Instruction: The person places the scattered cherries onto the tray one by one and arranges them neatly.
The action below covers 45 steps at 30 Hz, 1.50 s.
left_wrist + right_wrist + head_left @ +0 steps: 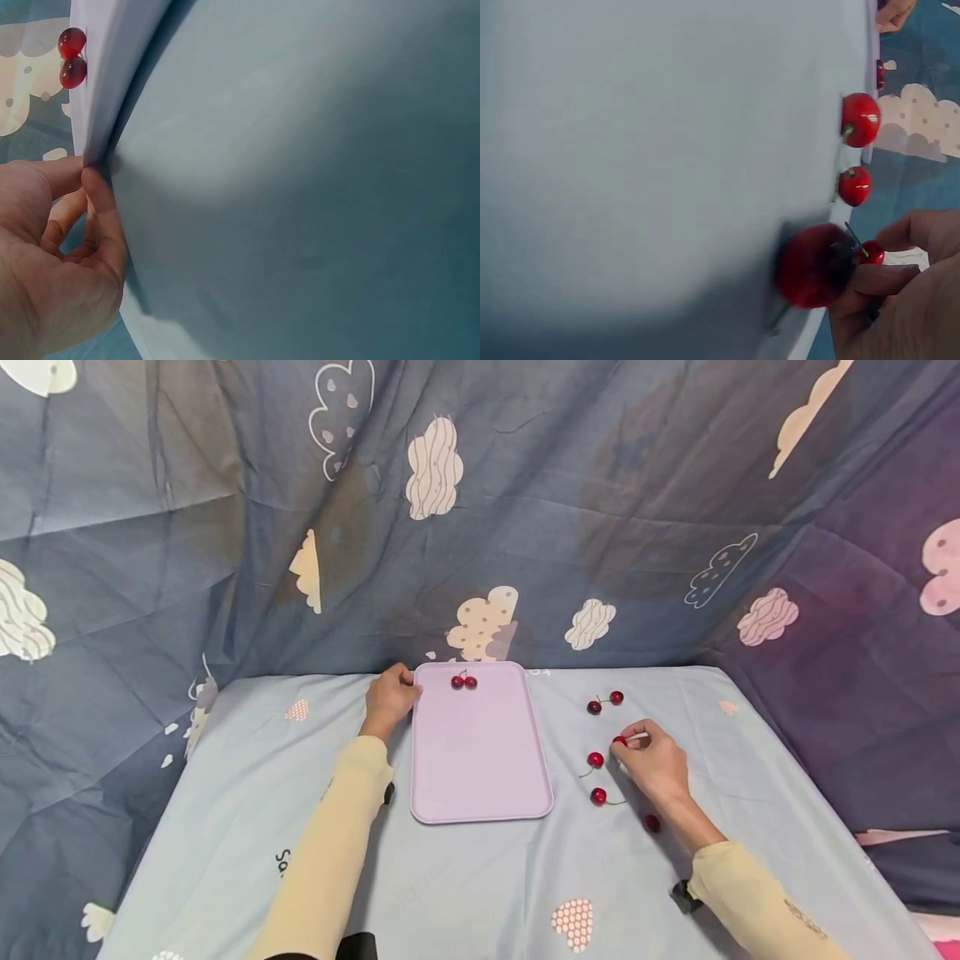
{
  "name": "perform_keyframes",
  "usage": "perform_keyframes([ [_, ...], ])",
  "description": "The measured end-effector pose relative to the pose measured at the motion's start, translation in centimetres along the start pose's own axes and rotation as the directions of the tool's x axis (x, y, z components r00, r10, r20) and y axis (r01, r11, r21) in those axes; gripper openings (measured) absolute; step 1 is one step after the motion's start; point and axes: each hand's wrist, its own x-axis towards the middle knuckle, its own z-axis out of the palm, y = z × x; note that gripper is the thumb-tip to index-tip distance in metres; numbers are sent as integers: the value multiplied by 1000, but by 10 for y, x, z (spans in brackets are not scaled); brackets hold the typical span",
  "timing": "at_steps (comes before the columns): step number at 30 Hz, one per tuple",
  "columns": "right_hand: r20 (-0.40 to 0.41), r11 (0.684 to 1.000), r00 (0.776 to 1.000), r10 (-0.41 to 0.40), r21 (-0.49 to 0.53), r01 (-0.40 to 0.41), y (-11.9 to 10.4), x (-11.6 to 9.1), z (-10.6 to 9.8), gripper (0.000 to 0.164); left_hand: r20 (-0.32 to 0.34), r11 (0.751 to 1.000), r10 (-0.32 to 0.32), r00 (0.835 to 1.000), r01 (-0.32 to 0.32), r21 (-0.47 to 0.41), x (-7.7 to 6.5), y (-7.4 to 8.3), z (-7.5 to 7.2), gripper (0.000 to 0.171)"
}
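Right of centre in the head view, the right hand point(657, 766) pinches a cherry point(619, 740) in its fingers, right of and apart from the tray point(480, 760), whose upper-left edge the left hand point(390, 697) grips.

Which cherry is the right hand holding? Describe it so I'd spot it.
Start with the lilac tray on the pale blue cloth. To its right is the right hand, with loose cherries nearby. The cherry you want is pinched between its fingers; every other visible one lies on the cloth or tray.
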Motion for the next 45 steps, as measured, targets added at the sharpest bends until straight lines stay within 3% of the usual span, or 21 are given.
perform_keyframes([
  [7, 9, 998, 999, -39, 55, 38, -22, 10, 9, 27, -3, 1000, -7, 1000, 7, -14, 1, -3, 0, 17],
  [14, -26, 978, 983, -184, 96, 186, -53, 29, 33, 23, -4, 1000, -19, 1000, 19, -25, -3, -4, 0, 19],
  [17, -37, 950, 955, -294, 96, 297, -72, 37, 44, 23, -3, 999, -25, 1000, 25, -25, -3, -4, 1, 20],
  [22, -37, 869, 874, -484, 93, 486, -102, 47, 63, 25, -13, 999, -28, 1000, 28, -18, -2, -5, 2, 19],
  [25, -15, 837, 839, -543, 72, 543, -115, 51, 75, 25, -3, 999, -36, 999, 36, -17, 0, -5, 3, 18],
  [30, 100, 800, 797, -595, -26, 600, -129, 62, 91, 25, 13, 999, -46, 999, 47, -14, 2, -4, 5, 17],
  [39, 293, 680, 711, -639, -216, 700, -157, 78, 106, 26, -11, 1000, -20, 1000, 20, -23, 0, -1, 3, 18],
  [42, 339, 649, 695, -635, -255, 717, -166, 81, 110, 23, -22, 999, -16, 1000, 15, -33, 0, -1, 2, 17],
  [45, 376, 630, 692, -617, -292, 720, -171, 84, 113, 22, -25, 999, -20, 999, 19, -34, -1, 0, 3, 16],
])
